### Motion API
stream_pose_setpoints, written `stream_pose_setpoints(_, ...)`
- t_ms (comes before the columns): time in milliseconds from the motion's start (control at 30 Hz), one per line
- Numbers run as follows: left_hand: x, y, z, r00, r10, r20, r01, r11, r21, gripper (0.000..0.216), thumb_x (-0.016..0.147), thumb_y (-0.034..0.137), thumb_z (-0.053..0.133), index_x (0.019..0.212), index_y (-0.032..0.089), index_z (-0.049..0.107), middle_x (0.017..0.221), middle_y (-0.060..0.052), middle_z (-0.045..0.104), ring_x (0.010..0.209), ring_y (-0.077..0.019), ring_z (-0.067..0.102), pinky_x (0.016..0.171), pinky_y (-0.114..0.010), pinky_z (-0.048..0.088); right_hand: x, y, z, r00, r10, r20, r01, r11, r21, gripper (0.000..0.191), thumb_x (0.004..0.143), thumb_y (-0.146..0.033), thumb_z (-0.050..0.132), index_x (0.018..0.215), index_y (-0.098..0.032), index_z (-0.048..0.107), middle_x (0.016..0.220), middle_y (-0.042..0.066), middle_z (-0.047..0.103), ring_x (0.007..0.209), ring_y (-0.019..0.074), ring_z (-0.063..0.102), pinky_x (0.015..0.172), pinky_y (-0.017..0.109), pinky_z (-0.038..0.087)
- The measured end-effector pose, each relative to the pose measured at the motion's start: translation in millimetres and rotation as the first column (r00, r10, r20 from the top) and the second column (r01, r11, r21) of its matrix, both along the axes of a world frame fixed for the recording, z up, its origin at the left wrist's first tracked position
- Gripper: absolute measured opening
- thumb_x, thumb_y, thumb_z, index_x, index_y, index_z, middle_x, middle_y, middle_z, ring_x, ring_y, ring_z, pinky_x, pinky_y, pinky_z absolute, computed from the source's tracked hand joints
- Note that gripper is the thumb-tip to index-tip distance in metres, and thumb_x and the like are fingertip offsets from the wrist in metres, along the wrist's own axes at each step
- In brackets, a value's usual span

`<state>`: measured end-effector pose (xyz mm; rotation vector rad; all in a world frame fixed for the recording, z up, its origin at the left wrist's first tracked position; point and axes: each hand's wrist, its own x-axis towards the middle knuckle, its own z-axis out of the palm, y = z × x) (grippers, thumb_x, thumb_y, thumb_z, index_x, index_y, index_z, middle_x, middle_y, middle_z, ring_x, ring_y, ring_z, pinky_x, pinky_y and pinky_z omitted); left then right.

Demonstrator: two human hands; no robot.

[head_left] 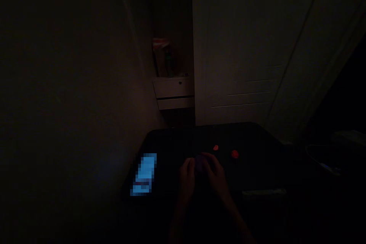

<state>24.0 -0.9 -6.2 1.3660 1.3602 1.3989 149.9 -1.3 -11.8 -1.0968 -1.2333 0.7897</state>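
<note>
The room is very dark: a pale door (243, 57) stands behind the dark surface (257, 137), a small shelf (174, 91) (contents indistinct) beside it.

I cannot identify the small purplish lump (200, 162) between my left hand (187, 177) and right hand (215, 171). Fingers cover most of it, and the darkness hides whether either hand grips it. Both forearms run off the frame at 6 o'clock. At 9 o'clock from the hands, the glowing blue rectangular screen (145, 175) is pixelated and unreadable. At 1 o'clock, the nearer small red round piece (215, 147) and farther small red round piece (235, 154) are too dim to name.
</note>
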Motion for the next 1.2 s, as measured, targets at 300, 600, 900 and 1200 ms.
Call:
stream_pose_setpoints(300, -0.7, -0.4, 3.2, 0.997, -0.054, -0.053, 0.056, 0.998, 0.036, 0.042, 0.091, 0.053, 0.053, 0.087, 0.016, 0.071, 0.084, -0.007, 0.073, 0.081, -0.0216, 0.066, 0.075, -0.030, 0.050, -0.3, -2.0, 3.8, 0.998, 0.062, -0.001, -0.062, 0.998, -0.031, 0.034, 0.088, -0.049, 0.066, 0.109, -0.022, 0.069, 0.105, 0.008, 0.076, 0.100, 0.0276, 0.070, 0.085, 0.036, 0.056)
stream_pose_setpoints(600, -1.9, -0.4, 1.2, 0.999, -0.022, -0.044, 0.026, 0.996, 0.082, 0.033, 0.091, 0.045, 0.058, 0.095, 0.016, 0.073, 0.096, -0.008, 0.075, 0.092, -0.0237, 0.069, 0.085, -0.034, 0.051, -0.7, -0.4, 2.8, 0.997, 0.023, -0.068, -0.026, 0.998, -0.052, 0.037, 0.085, -0.055, 0.068, 0.095, -0.020, 0.070, 0.092, 0.008, 0.075, 0.087, 0.0270, 0.070, 0.078, 0.036, 0.056)
stream_pose_setpoints(900, -1.8, -1.0, -1.2, 0.988, 0.001, -0.155, 0.023, 0.987, 0.157, 0.033, 0.095, 0.043, 0.050, 0.089, 0.018, 0.071, 0.089, -0.007, 0.073, 0.085, -0.0218, 0.067, 0.079, -0.032, 0.051, 1.6, -1.4, 5.2, 0.995, 0.087, -0.056, -0.090, 0.995, -0.046, 0.037, 0.087, -0.049, 0.068, 0.112, -0.022, 0.071, 0.105, 0.008, 0.076, 0.098, 0.0275, 0.070, 0.087, 0.037, 0.054)
stream_pose_setpoints(1200, -1.2, 0.5, -1.6, 1.000, -0.025, -0.019, 0.026, 0.998, 0.051, 0.032, 0.087, 0.047, 0.061, 0.091, 0.017, 0.073, 0.091, -0.008, 0.076, 0.087, -0.0239, 0.071, 0.080, -0.033, 0.054, 1.3, -1.5, 2.4, 0.993, 0.114, -0.015, -0.115, 0.992, -0.052, 0.028, 0.087, -0.046, 0.068, 0.099, -0.020, 0.073, 0.095, 0.008, 0.077, 0.090, 0.0268, 0.071, 0.079, 0.035, 0.055)
